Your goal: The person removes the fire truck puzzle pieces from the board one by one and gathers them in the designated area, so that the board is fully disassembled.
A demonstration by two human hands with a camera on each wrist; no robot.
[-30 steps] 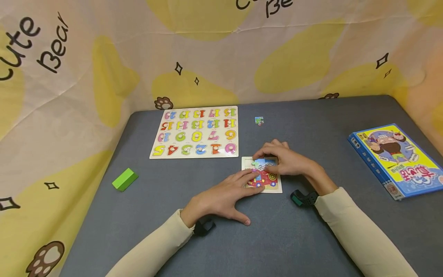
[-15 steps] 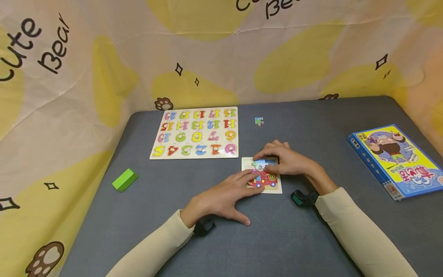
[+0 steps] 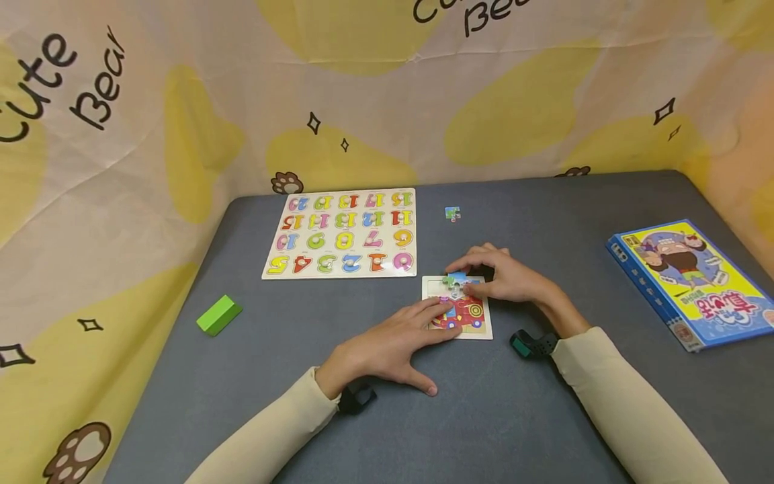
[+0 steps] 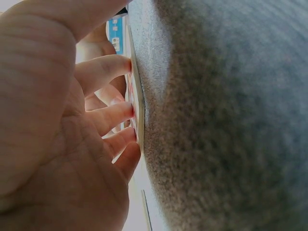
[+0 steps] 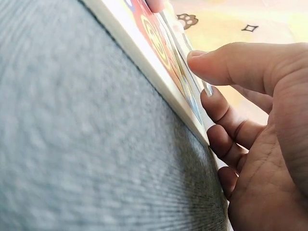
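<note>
A small jigsaw board (image 3: 487, 332) with a red vehicle picture and a pale frame lies mid-table. My left hand (image 3: 393, 343) rests its outstretched fingers on the board's near left part, thumb spread on the table side. At the far edge, my right hand (image 3: 504, 275) pinches a blue and green jigsaw piece (image 3: 455, 279) between thumb and fingers, over the upper part of the picture. The right wrist view catches only a thin edge of that piece (image 5: 208, 90). In the left wrist view, fingertips touch the board's face (image 4: 137, 96). Part of the picture is hidden under the hands.
Beyond the board lies another small jigsaw piece (image 3: 452, 214). A number puzzle board (image 3: 329, 228) sits at the back left, and a green block (image 3: 219, 314) at the left. On the right is a blue and yellow box (image 3: 695, 282). A patterned cloth (image 3: 375, 87) hangs behind the table.
My right hand has shifted slightly, and the pinched jigsaw piece has moved a little away from me, toward the board's far edge. The left hand stays in place.
</note>
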